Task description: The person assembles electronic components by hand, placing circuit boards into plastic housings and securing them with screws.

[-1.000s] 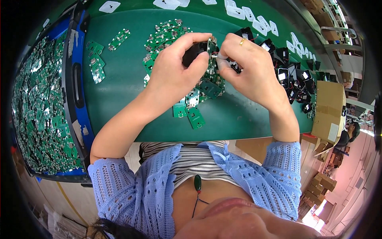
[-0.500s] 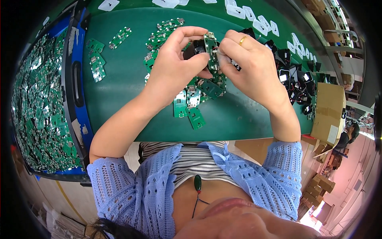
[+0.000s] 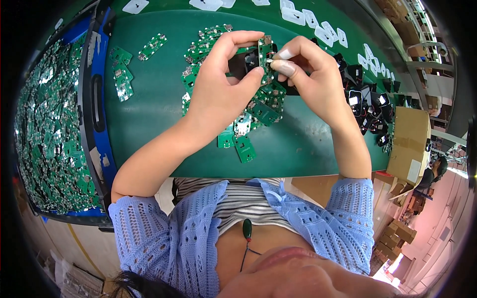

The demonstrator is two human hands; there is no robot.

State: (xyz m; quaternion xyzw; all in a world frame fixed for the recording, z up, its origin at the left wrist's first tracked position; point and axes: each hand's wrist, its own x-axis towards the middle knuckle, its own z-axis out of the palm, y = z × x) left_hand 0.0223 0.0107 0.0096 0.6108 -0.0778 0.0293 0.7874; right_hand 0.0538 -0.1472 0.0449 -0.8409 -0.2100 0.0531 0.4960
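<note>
Over the middle of the table, my left hand [image 3: 208, 97] grips a green circuit board [image 3: 264, 49] by its ends, together with a black plastic housing [image 3: 252, 61] behind it. The board stands on edge between thumb and fingers. At its right side the thumb and forefinger of my right hand [image 3: 318, 74] pinch something tiny, too small to make out, against the board. Below and behind both hands lies a loose pile of green circuit boards [image 3: 263, 112], partly covered by my left hand.
A blue and black crate [image 3: 97, 104] full of circuit boards stands at the left. Several loose boards [image 3: 122, 82] lie beside it. Black housings with wires [image 3: 367, 97] are heaped at the right, near a cardboard box [image 3: 410, 141]. Translucent white plastic pieces [image 3: 325, 36] line the far side.
My right hand has turned, and its thumb and forefinger now point at the board's edge in a pinch. The board has shifted slightly in my left hand.
</note>
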